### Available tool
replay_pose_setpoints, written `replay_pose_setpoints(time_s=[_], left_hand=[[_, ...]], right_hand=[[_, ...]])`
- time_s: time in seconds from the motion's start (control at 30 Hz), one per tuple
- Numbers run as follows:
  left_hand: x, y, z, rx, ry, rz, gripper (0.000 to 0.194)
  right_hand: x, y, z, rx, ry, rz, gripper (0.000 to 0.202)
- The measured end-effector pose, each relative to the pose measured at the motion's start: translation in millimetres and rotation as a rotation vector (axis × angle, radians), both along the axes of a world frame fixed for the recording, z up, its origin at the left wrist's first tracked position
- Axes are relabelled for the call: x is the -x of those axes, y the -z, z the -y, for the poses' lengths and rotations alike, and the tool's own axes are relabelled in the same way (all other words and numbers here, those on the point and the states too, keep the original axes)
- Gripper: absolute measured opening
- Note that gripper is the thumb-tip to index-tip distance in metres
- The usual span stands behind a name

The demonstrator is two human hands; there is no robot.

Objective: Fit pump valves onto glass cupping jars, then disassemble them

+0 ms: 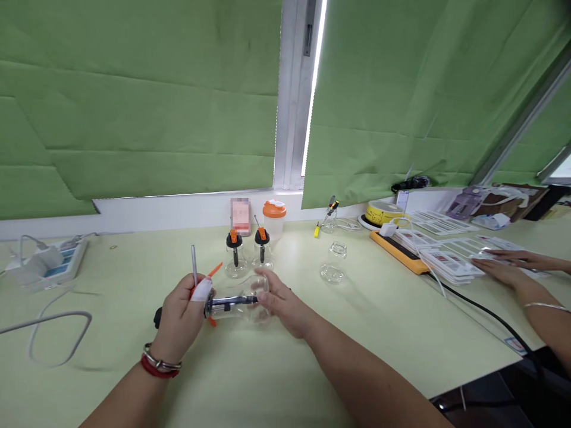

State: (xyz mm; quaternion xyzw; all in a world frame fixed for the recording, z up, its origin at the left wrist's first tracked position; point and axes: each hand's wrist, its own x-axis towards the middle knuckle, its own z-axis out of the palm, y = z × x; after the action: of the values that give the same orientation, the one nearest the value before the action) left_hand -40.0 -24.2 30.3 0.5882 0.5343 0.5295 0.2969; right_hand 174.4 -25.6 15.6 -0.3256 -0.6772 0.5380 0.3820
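Observation:
A clear glass bottle [245, 297] lies on its side in the air between my hands, with a dark tube running inside it. My left hand [182, 309], white wrapping on its thumb, is closed around the black lid at the bottle's neck. Orange pieces and a thin metal rod [194, 264] stick out around these fingers; most of the lid is hidden. My right hand [281, 300] grips the wide base of the bottle. Just beyond stand two similar glass bottles [236, 267] with black-and-orange lids. An open glass bottle without a lid [333, 264] is to the right.
An orange-lidded cup [273, 220] and a pink box-like item [241, 217] stand by the wall. Screwdrivers in a small jar [330, 221] are farther right. A power strip [66, 261] lies left; an orange-edged strip [399, 252] and papers lie right, near another person's hands [508, 267].

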Motion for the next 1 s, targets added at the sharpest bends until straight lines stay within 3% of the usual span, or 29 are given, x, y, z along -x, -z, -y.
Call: replay_pose_setpoints(time_s=[0.07,0.17,0.23,0.3,0.37,0.43,0.5,0.6,0.7,0.77,0.9,1.0], left_hand=[[-1,0.0,-1,0.021,0.013,-0.007,0.024],[-1,0.8,-4,0.198,0.051,0.154,0.028],[0,1.5,-5,0.232,0.053,0.217,0.028],[1,2.1,-3,0.147,0.047,0.169,0.025],[1,2.5,-1,0.024,0.034,0.053,0.022],[1,2.8,-1,-0.023,0.021,-0.022,0.021],[1,2.8,-2,0.052,0.011,0.027,0.024],[2,2.0,-8,0.251,0.031,0.2,0.029],[3,0.3,-10,0.37,0.063,0.275,0.031],[5,-1.3,-10,0.416,0.117,0.321,0.03],[10,-3.9,-8,0.506,0.164,0.446,0.029],[15,-5.3,-8,0.583,0.18,0.506,0.028]], right_hand=[[-1,-1.0,-1,-0.059,-0.011,0.1,0.065],[-3,-10.7,2,-0.528,-0.007,0.226,0.06],[-2,-14.0,4,-0.645,0.026,0.222,0.069],[0,-10.6,5,-0.461,0.081,0.148,0.082],[2,-3.3,4,-0.132,0.087,0.079,0.071],[3,2.2,3,0.001,0.066,0.124,0.063],[2,2.4,2,-0.245,0.107,0.235,0.068],[0,-3.9,1,-0.873,0.157,0.376,0.054],[0,-10.4,0,-1.166,0.17,0.446,0.035],[2,-14.0,2,-1.177,0.15,0.449,0.027],[8,-20.0,9,-1.019,0.067,0.388,0.019],[7,-18.9,9,-1.026,0.101,0.413,0.017]])
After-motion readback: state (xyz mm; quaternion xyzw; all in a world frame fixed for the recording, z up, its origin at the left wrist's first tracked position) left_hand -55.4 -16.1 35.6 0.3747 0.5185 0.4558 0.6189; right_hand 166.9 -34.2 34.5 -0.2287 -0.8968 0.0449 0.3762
